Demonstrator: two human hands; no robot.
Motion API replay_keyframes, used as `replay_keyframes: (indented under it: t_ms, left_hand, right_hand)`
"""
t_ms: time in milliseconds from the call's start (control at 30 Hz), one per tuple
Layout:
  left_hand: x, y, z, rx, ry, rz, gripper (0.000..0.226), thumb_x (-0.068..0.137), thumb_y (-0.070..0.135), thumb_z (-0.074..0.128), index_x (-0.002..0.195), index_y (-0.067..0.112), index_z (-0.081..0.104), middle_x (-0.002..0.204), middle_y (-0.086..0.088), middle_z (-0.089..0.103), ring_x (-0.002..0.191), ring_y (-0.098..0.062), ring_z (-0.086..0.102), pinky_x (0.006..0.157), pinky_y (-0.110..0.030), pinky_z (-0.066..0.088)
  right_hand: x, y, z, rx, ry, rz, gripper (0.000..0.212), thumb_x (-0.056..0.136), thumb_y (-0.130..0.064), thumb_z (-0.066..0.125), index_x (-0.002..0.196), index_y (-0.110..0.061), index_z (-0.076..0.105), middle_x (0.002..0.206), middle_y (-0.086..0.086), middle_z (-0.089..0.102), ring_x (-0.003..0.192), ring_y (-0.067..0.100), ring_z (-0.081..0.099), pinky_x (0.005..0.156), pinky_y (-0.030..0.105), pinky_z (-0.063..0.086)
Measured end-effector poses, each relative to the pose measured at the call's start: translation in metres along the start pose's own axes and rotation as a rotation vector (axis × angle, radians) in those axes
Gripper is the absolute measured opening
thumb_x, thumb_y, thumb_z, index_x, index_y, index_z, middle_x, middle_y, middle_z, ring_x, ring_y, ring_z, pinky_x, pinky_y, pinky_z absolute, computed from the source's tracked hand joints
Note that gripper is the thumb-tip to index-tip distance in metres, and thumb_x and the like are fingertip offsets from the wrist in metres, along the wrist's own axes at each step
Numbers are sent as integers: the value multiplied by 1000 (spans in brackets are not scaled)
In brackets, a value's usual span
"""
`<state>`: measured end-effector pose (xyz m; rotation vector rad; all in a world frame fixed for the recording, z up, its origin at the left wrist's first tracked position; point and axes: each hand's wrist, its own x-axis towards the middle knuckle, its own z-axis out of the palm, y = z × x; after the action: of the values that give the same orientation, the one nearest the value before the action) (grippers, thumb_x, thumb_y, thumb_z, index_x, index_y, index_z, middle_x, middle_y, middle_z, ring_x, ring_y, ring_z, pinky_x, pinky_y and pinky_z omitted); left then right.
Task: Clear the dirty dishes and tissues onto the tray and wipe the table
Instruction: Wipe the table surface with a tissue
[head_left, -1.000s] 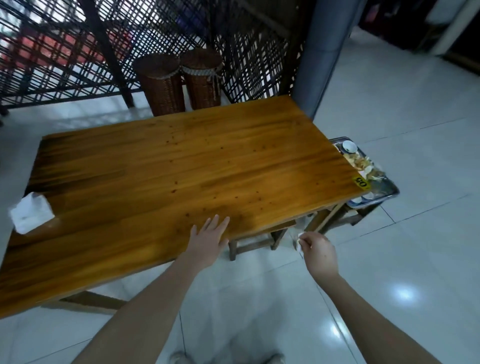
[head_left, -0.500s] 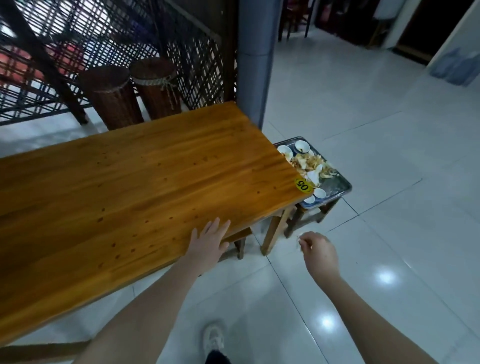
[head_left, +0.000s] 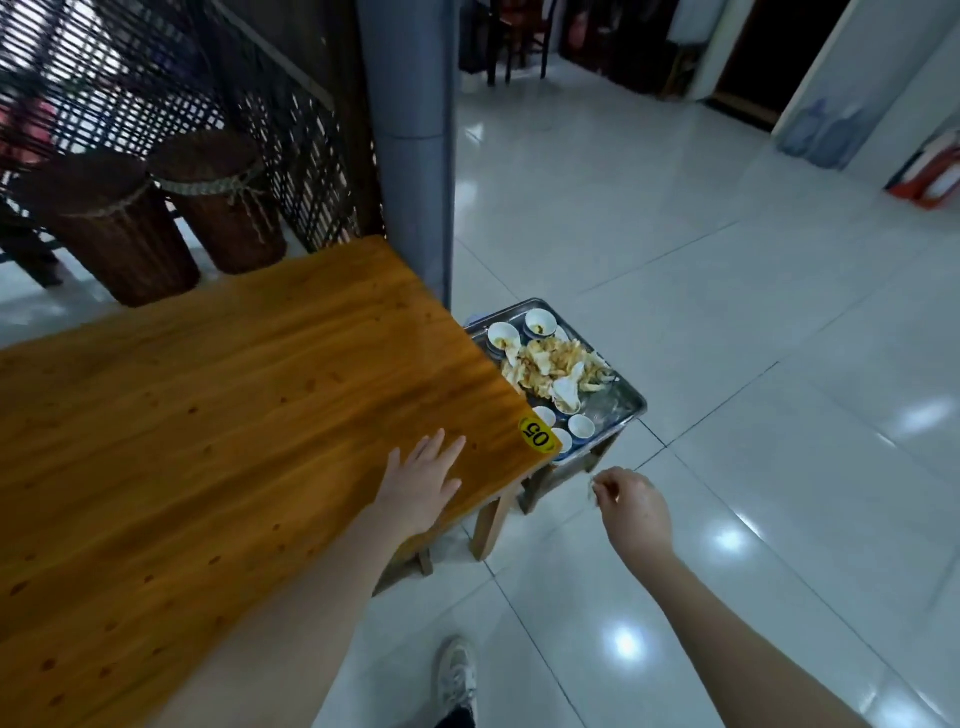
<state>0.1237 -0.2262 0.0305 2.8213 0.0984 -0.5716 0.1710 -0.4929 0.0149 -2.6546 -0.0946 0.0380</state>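
**Flat palm on the table, a pinch in mid-air**

The left hand (head_left: 423, 480) is lying flat on the wooden table (head_left: 208, 415), fingers straight and slightly spread, right by the near edge and close to the corner. A yellow sticker (head_left: 537, 435) reading 05 is sitting on that corner, just beside the fingertips.

The right hand (head_left: 631, 506) is hanging out over the tiled floor (head_left: 727, 364), clear of the table, with thumb and forefinger pinching a tiny pale scrap (head_left: 592, 486). It is too small to tell what it is.

The metal tray (head_left: 626, 413) is resting on a low wooden stool (head_left: 601, 458) just past the table's end, with its near side tucked under the corner. Two white bowls (head_left: 504, 334) are standing at the tray's far end, a heap of crumpled tissues (head_left: 550, 364) is filling the middle, and small white cups (head_left: 581, 426) are clustering at the near end, next to the sticker.

Beyond the table, two dark woven baskets (head_left: 109, 234) are standing against a lattice screen, and a grey pillar (head_left: 410, 130) is rising behind the far corner. A white shoe (head_left: 457, 675) is showing on the floor below.
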Motion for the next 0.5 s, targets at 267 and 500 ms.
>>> replay_keyframes:
  t_ms: [267, 500]
  left_hand:
    - [99, 14, -44, -12, 18, 9, 58, 103, 39, 29, 153, 33, -1, 161, -2, -4, 148, -21, 0, 118, -51, 6]
    - [165, 41, -65, 3, 2, 2, 57, 104, 38, 28, 152, 33, -1, 161, -2, -4, 148, -21, 1, 118, -50, 6]
  right_hand:
    - [110, -1, -13, 6, 2, 38, 14, 89, -15, 56, 80, -17, 66, 77, 1, 62, 72, 21, 56, 58, 30, 40]
    - [179, 8, -18, 62, -25, 36, 13, 90, -16, 57, 93, -16, 70, 89, -2, 68, 82, 20, 61, 65, 28, 42]
